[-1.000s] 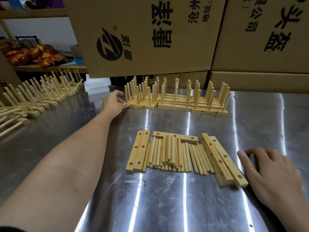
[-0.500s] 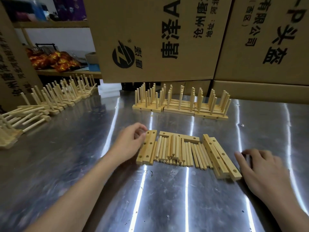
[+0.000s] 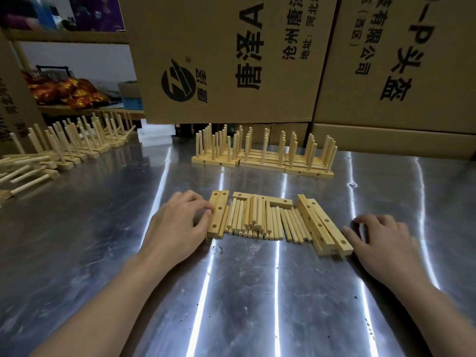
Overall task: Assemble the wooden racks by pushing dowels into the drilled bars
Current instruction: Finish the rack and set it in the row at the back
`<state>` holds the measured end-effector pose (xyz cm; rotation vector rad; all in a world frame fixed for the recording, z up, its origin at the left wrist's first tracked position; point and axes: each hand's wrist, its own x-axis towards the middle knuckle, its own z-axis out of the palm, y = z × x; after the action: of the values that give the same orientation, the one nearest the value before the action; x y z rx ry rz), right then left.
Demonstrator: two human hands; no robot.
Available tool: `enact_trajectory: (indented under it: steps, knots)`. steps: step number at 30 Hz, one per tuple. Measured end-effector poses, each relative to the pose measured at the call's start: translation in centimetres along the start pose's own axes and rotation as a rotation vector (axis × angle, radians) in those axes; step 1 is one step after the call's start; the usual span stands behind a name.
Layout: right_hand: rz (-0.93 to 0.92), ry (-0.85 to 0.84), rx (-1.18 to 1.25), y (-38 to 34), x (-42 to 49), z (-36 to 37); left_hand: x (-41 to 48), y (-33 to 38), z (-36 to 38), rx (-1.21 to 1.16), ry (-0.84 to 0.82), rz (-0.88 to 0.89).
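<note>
A pile of loose dowels [image 3: 257, 220] lies on the steel table [image 3: 244, 292]. Two drilled bars [image 3: 219, 212] lie side by side at the pile's left, one bar [image 3: 278, 201] lies across its far end, and several stacked bars [image 3: 324, 228] flank its right. My left hand [image 3: 177, 225] rests on the table with its loosely curled fingertips touching the left edge of the left bars. On the other side, my right hand [image 3: 381, 240] lies flat on the table just right of the stacked bars and holds nothing.
A row of assembled racks [image 3: 262, 157] stands behind the pile. More assembled racks [image 3: 77, 143] line the table's left side, some tipped over. Large cardboard boxes [image 3: 231, 60] wall off the back. A shelf with red packets [image 3: 67, 92] is at far left.
My left hand drew back from the far row of racks to the left drilled bars. The right hand stayed beside the stacked bars.
</note>
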<state>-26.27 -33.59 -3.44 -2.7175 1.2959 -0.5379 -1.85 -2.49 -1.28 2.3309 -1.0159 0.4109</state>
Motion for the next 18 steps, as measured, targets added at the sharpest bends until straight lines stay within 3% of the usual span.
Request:
enact_trajectory:
  steps: [7, 13, 18]
  knots:
    - [0.007, -0.014, 0.013, -0.1, -0.2, -0.2, 0.0, 0.0, -0.7, 0.206, 0.053, -0.130]
    - [0.004, -0.018, 0.022, -0.1, -0.3, -0.3, 0.3, -1.3, -2.1, 0.039, 0.118, -0.295]
    - [0.008, -0.016, 0.043, 0.0, -0.1, 0.0, 0.9, -1.5, -3.1, -0.173, 0.328, -0.228]
